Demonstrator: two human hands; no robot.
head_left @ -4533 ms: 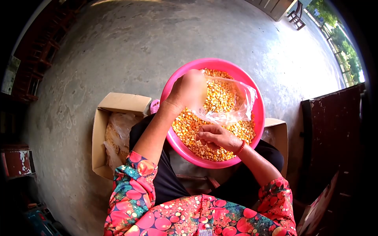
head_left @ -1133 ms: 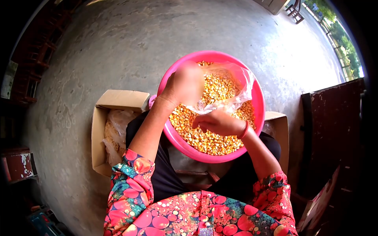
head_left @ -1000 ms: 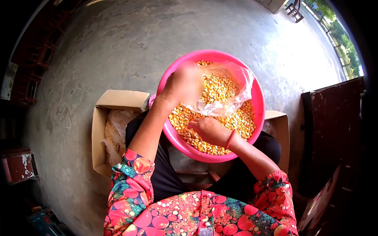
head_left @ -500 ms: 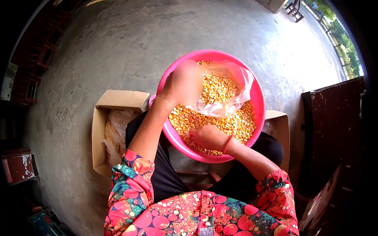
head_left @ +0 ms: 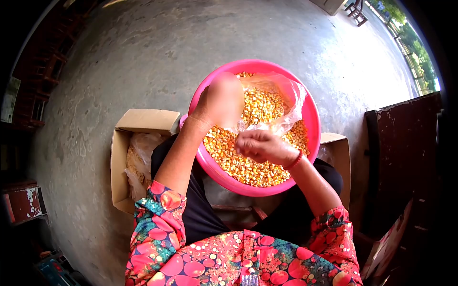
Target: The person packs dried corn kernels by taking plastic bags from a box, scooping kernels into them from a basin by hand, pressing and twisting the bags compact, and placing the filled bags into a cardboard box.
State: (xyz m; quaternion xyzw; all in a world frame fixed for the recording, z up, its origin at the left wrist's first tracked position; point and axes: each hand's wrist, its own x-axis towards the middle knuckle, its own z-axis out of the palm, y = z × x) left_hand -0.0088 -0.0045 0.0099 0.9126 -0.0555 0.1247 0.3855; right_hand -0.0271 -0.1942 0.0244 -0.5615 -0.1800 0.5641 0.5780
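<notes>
Centrally, pink basin (head_left: pixel 313 124): round and wide-rimmed, set in front of the seated person, its near edge between the knees; what supports it is hidden.
Corn kernels (head_left: pixel 226 155): yellow to orange, loose across the basin floor, most plainly seen along the near side.
Clear plastic bag (head_left: pixel 295 102): within the basin, its mouth spread wide towards the far right wall; kernels show inside or through it, the film being too transparent to tell which.
Left hand (head_left: pixel 220 100): over the basin's left part, at the bag's left edge; blurred, so neither its opening nor any grip can be told.
Right hand (head_left: pixel 265 146): above the kernels, at the bag's near edge, fingers curled inward towards the palm; whether anything is pinched within them cannot be told.
Red bracelet (head_left: pixel 296 159): around the right wrist.
Left cardboard box (head_left: pixel 149 120): open, beside the left leg, containing a plastic bag of pale yellowish material (head_left: pixel 138 164).
Right cardboard box (head_left: pixel 342 167): beside the right knee, partly hidden by it.
Clothing: patterned shirt (head_left: pixel 238 257) in red and teal, dark trousers (head_left: pixel 195 214).
Grey floor (head_left: pixel 143 66): smooth, stained, brightly lit at right.
Wooden chair (head_left: pixel 357 13): well apart, at the far right.
</notes>
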